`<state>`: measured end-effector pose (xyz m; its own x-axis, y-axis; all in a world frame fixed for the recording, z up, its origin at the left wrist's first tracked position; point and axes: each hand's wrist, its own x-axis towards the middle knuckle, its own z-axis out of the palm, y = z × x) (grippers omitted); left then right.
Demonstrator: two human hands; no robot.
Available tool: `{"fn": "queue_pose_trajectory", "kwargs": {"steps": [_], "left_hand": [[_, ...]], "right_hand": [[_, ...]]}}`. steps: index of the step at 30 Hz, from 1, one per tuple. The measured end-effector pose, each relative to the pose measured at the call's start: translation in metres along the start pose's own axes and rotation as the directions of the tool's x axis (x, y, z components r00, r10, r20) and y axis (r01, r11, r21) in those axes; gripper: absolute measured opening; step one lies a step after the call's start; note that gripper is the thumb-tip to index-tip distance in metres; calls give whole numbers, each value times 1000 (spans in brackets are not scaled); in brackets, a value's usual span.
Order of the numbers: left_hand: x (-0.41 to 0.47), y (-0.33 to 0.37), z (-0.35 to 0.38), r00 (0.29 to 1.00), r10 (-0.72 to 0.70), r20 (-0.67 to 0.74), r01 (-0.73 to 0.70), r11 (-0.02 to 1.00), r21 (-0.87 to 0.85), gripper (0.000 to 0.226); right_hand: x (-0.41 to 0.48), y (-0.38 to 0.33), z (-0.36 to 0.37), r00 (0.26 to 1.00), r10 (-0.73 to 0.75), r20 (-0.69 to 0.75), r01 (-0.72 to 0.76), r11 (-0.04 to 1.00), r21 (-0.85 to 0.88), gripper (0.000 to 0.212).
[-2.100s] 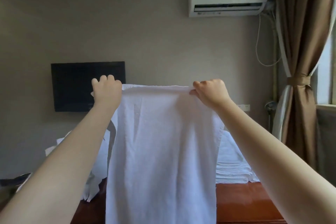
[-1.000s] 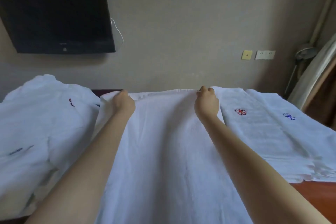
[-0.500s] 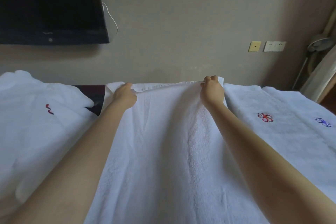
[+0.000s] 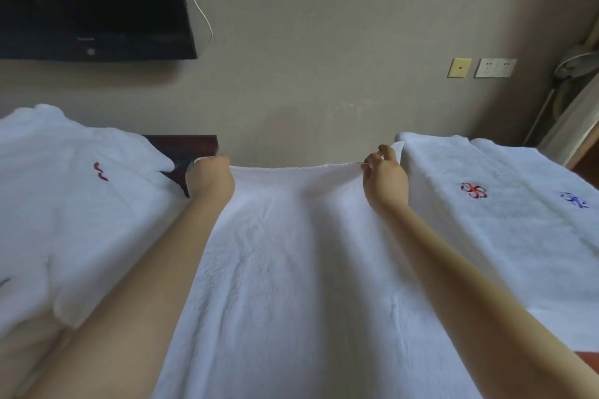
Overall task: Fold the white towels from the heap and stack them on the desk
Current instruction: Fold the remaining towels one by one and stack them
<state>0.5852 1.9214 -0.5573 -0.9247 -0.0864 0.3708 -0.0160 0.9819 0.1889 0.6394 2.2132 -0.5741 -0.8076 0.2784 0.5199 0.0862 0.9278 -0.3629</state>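
Left hand (image 4: 209,180) and right hand (image 4: 385,183) each pinch a far corner of 1 towel (image 4: 291,269) lying unfolded between them. Stack (image 4: 486,220) sits right of them; heap (image 4: 64,204), yet to fold, lies left.

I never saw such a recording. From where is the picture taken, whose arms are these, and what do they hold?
No machine here. A person wears a camera on the head, so you look forward and down along that person's own bare arms. The left hand and the right hand each hold a far corner of a white towel, spread toward the camera. Left of it lies a loose heap of white towels; right of it lie flat towels with a red mark and a blue mark. A bit of dark desk shows beside the heap. A TV hangs at upper left.
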Motion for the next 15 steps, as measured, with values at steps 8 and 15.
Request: {"fn": "queue_pose_trajectory", "kwargs": {"steps": [8, 15], "left_hand": [[-96, -14, -12, 989, 112, -94, -95, 980, 174, 27], [-168, -25, 1, 996, 58, 65, -73, 960, 269, 24]], "right_hand": [[-95, -1, -36, 995, -7, -97, 11, 999, 42, 21], [-160, 23, -31, 995, 6, 100, 9, 988, -152, 19]]}}
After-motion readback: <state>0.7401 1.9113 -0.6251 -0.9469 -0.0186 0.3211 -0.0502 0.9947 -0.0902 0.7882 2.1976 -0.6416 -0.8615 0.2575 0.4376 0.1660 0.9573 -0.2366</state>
